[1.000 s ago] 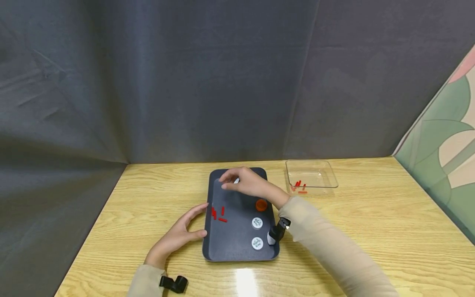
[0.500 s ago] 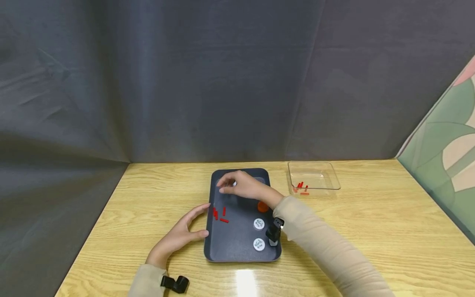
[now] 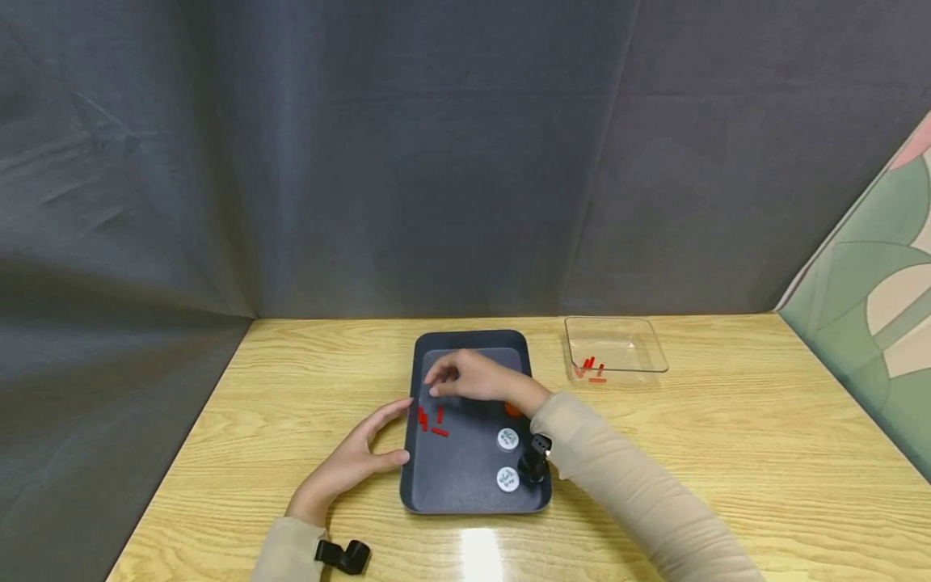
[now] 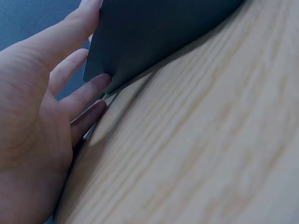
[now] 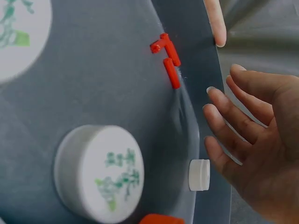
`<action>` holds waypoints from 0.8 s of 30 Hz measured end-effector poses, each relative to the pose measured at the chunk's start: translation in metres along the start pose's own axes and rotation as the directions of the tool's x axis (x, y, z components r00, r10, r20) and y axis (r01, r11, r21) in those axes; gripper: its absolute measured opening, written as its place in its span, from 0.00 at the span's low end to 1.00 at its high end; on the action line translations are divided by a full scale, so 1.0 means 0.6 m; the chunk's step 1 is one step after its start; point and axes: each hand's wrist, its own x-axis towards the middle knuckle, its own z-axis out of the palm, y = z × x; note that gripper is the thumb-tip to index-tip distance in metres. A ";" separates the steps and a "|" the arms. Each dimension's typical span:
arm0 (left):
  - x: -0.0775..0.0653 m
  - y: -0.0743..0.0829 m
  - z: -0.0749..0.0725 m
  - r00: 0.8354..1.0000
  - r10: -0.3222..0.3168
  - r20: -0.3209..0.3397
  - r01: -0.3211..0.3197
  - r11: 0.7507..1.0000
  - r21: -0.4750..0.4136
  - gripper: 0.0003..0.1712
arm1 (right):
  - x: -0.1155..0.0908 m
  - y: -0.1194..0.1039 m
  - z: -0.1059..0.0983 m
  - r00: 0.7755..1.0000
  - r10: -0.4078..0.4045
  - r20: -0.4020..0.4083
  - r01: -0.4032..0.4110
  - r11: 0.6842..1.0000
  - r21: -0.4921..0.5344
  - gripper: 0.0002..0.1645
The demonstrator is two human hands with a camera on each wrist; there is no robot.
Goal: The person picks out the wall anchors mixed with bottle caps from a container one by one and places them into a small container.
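My right hand (image 3: 473,377) hovers over the upper half of a dark grey tray (image 3: 458,489), fingers loosely bent with nothing between them. Several short red sticks (image 3: 440,415) lie on the tray near its left side, just below those fingertips. In the right wrist view a small white cap (image 5: 200,175) sits near the tray's wall, beside the right fingers. My left hand (image 3: 351,462) stays at the tray's left edge with thumb and fingers spread. In the left wrist view its fingertips touch the outer wall of the tray (image 4: 159,32).
Two white round lids with green print, one nearer (image 3: 507,479) and one farther (image 3: 507,439), lie on the tray's right side. An orange round piece (image 3: 512,409) is partly covered by the right wrist. Behind, a clear box (image 3: 618,370) holds several red sticks (image 3: 587,363).
My right hand has moved slightly left and toward the near side, closer to the red sticks. The left hand keeps its place at the tray.
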 end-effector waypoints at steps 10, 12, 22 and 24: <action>0.001 -0.002 -0.001 1.000 0.009 0.002 -0.009 1.000 -0.012 0.42 | 0.000 0.013 0.007 0.999 -0.008 0.050 0.006 0.999 0.049 0.10; 0.001 -0.003 -0.001 1.000 0.012 0.001 -0.012 1.000 -0.007 0.42 | 0.001 0.013 0.008 0.998 0.014 0.060 -0.017 0.999 0.048 0.09; 0.001 -0.001 0.000 1.000 -0.007 -0.005 0.007 1.000 -0.006 0.42 | 0.003 0.020 0.014 0.993 0.060 0.107 -0.065 0.997 0.042 0.09; 0.001 -0.001 0.001 1.000 0.001 -0.001 -0.001 1.000 -0.003 0.42 | 0.002 0.021 0.015 0.993 0.051 0.110 -0.055 0.998 0.031 0.09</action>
